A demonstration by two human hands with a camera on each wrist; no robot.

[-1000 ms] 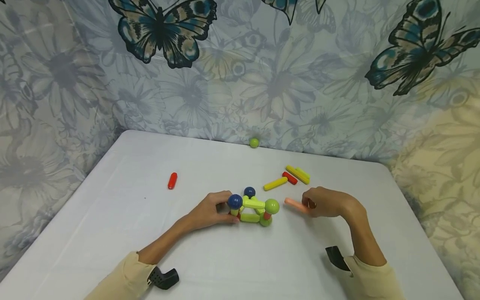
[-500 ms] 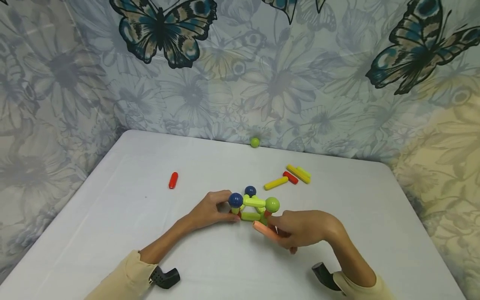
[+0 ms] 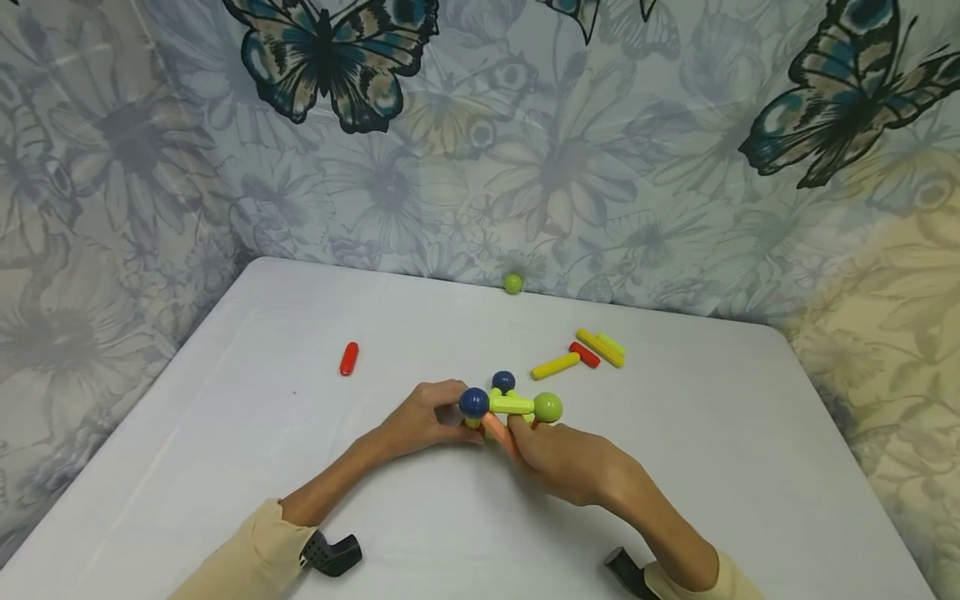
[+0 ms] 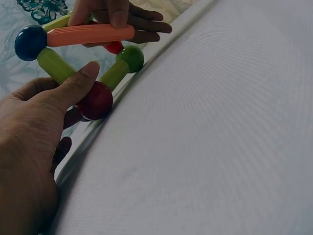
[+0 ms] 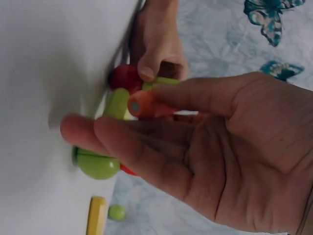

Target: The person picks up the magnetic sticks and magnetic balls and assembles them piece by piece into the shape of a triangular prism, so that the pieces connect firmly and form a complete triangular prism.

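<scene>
A frame of balls and rods point(image 3: 512, 405) stands on the white table in front of me. My left hand point(image 3: 420, 419) holds its near left corner, thumb on a red ball point(image 4: 98, 102) at the bottom. My right hand point(image 3: 577, 462) pinches an orange rod point(image 4: 88, 34) between thumb and fingers. One end of that rod meets the upper blue ball point(image 4: 31, 43); the other end point(image 5: 135, 106) is free. Light-green rods point(image 4: 56, 65) join the balls, among them a green ball point(image 3: 548, 407) on the right and another blue ball point(image 3: 503, 382) behind. The right hand hides part of the frame's lower side.
Behind the frame, to the right, lie a yellow rod point(image 3: 555, 367), a red rod point(image 3: 585, 354) and more yellow rods point(image 3: 600, 347). Another red rod point(image 3: 348, 359) lies at the left. A loose green ball point(image 3: 513, 284) is at the table's back edge.
My right hand has moved left with the orange rod, from the right of the frame to its front, and the rod's end now meets the blue ball. My left hand has stayed on the frame.
</scene>
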